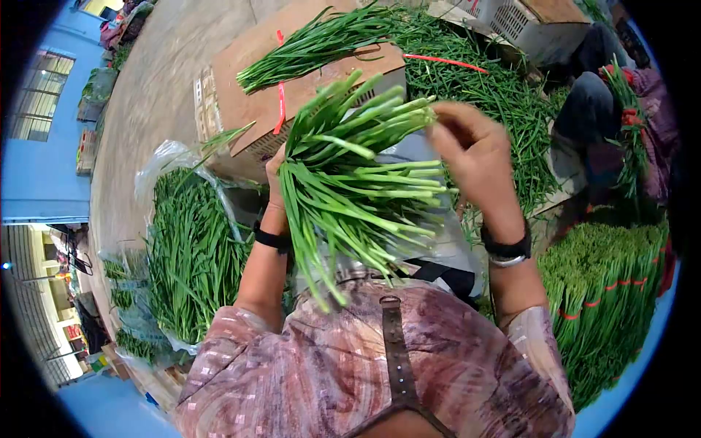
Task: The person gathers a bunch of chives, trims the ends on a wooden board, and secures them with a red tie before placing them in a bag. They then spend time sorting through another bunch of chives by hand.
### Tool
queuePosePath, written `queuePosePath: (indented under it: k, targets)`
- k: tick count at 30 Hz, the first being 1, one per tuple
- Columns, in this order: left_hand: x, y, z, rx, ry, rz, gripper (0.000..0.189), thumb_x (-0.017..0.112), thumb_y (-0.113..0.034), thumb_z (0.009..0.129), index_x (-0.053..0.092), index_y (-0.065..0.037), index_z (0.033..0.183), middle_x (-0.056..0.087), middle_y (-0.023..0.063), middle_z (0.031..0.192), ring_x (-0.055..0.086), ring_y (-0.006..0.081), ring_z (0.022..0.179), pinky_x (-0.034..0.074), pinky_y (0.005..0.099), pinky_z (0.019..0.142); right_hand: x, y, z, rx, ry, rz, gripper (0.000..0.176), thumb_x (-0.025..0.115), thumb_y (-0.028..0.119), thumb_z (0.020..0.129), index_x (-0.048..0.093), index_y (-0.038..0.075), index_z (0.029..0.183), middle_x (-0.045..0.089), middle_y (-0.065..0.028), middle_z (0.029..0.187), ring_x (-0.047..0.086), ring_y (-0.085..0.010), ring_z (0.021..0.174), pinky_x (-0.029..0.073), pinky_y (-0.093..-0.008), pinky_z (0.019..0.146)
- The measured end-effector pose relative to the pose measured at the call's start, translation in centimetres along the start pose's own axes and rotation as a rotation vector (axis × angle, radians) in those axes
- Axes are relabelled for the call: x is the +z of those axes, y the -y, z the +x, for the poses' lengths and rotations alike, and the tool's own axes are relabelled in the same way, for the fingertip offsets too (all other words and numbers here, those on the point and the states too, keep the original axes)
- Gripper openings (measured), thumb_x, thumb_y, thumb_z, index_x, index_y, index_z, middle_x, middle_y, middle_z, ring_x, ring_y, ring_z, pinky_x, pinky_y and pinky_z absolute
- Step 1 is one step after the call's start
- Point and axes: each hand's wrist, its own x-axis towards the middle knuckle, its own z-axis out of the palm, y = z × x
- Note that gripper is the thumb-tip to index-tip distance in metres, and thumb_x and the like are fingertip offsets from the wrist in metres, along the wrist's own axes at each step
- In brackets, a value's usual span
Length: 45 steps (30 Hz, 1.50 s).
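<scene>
A loose bunch of leafy green stalks that look like garlic chives is held up in front of my chest, its pale cut ends fanned out to the right. My left hand grips the leafy side of the bunch; most of its fingers are hidden behind the leaves. At the upper right of the bunch, my right hand has its fingers curled against the ends of the top stalks, slightly blurred. Beyond the bunch, more stalks lie across a brown board on a crate.
An open plastic bag full of green leaves stands at my left. A big heap of loose stalks spreads at the back right. Bundles with red ties stand at my right. Another person sits close by, holding a tied bundle.
</scene>
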Motion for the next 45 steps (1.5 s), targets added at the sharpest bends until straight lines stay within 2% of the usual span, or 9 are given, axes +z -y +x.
queuePosePath:
  k: [3, 9, 14, 17, 19, 26, 31, 39, 45]
  targets:
    - [1.8, 0.0, -0.2, -0.028, -0.128, -0.081, 0.03, 0.043, -0.019, 0.095, 0.058, 0.003, 0.11, 0.064, 0.0082, 0.101, 0.063, 0.0176, 0.086, 0.054, 0.0313, 0.077, -1.1, 1.6, 2.3, -0.306, -0.068, -0.206, 0.029, 0.067, 0.021, 0.08, 0.065, -0.001, 0.098, 0.065, -0.0081, 0.078, 0.059, -0.0105, 0.072, 0.048, -0.0266, 0.067]
    - [-0.2, 0.7, -0.1, 0.139, -0.137, 0.367, 0.019, 0.048, -0.002, 0.09, 0.061, 0.002, 0.104, 0.064, 0.0035, 0.094, 0.059, 0.0117, 0.079, 0.052, 0.0251, 0.073, -2.9, 1.5, 8.2, -0.046, 0.688, 0.034, 0.028, 0.06, 0.021, 0.086, 0.065, -0.001, 0.104, 0.064, -0.0013, 0.084, 0.056, -0.007, 0.079, 0.042, -0.0211, 0.062]
    - [-1.1, 1.3, 0.6, 0.305, -0.136, 0.805, 0.015, 0.058, -0.003, 0.081, 0.061, 0.0, 0.096, 0.063, 0.0039, 0.085, 0.06, 0.0151, 0.073, 0.05, 0.0256, 0.067, -2.0, 0.4, 9.3, 0.077, 0.935, 0.211, 0.028, 0.06, 0.015, 0.085, 0.064, -0.004, 0.106, 0.067, -0.0078, 0.097, 0.062, -0.0119, 0.089, 0.049, -0.0263, 0.081]
    - [-1.7, 1.7, 1.1, 0.346, -0.141, 0.964, 0.023, 0.064, -0.002, 0.073, 0.062, -0.001, 0.096, 0.062, 0.0061, 0.081, 0.06, 0.0182, 0.07, 0.049, 0.0257, 0.067, -1.4, 0.4, 8.5, -0.109, 1.032, 0.079, 0.028, 0.064, 0.014, 0.083, 0.064, -0.005, 0.103, 0.067, -0.0084, 0.096, 0.062, -0.0133, 0.086, 0.049, -0.0265, 0.08]
    - [0.6, -0.1, 0.6, 0.365, -0.112, 1.127, 0.021, 0.063, -0.002, 0.074, 0.062, -0.001, 0.095, 0.062, 0.0059, 0.081, 0.06, 0.0171, 0.07, 0.049, 0.0254, 0.067, -1.3, 0.9, 8.1, -0.142, 0.961, -0.027, 0.027, 0.069, 0.012, 0.078, 0.065, -0.003, 0.101, 0.066, -0.0067, 0.09, 0.061, -0.0126, 0.082, 0.049, -0.026, 0.076]
    - [-1.2, 1.4, 1.2, 0.065, -0.215, 0.481, 0.016, 0.055, -0.001, 0.083, 0.063, -0.001, 0.096, 0.062, -0.0012, 0.085, 0.056, 0.0088, 0.073, 0.049, 0.0233, 0.068, -0.2, -0.6, 6.4, -0.198, 0.547, -0.013, 0.017, 0.066, 0.015, 0.074, 0.069, 0.0, 0.081, 0.058, -0.0018, 0.058, 0.05, -0.0068, 0.056, 0.043, -0.0254, 0.055]
    - [1.3, -0.4, 0.6, 0.35, -0.091, 1.03, 0.018, 0.059, 0.0, 0.078, 0.064, -0.002, 0.094, 0.062, 0.0002, 0.083, 0.057, 0.0091, 0.075, 0.048, 0.0234, 0.07, -0.7, -1.4, 6.0, -0.12, 0.458, 0.14, 0.02, 0.067, 0.018, 0.077, 0.068, -0.001, 0.083, 0.061, 0.0009, 0.07, 0.052, -0.0053, 0.064, 0.042, -0.0232, 0.059]
    - [-0.6, -0.2, 1.5, 0.223, -0.091, 0.977, 0.038, 0.064, 0.0, 0.071, 0.062, 0.0, 0.108, 0.065, 0.008, 0.095, 0.061, 0.0154, 0.086, 0.048, 0.0259, 0.08, -1.9, -2.9, 7.8, -0.026, 0.646, -0.06, 0.026, 0.068, 0.021, 0.078, 0.067, 0.0, 0.092, 0.065, 0.0001, 0.077, 0.056, -0.0092, 0.07, 0.045, -0.0256, 0.063]
    - [-0.5, -0.8, 1.9, 0.179, -0.127, 1.004, 0.036, 0.067, -0.005, 0.072, 0.062, 0.001, 0.108, 0.068, 0.0103, 0.092, 0.063, 0.0148, 0.083, 0.05, 0.0281, 0.077, -6.2, -5.2, 7.3, 0.146, 0.232, 0.307, 0.015, 0.058, 0.018, 0.089, 0.061, 0.004, 0.085, 0.064, -0.0039, 0.075, 0.052, -0.0021, 0.059, 0.035, -0.0161, 0.048]
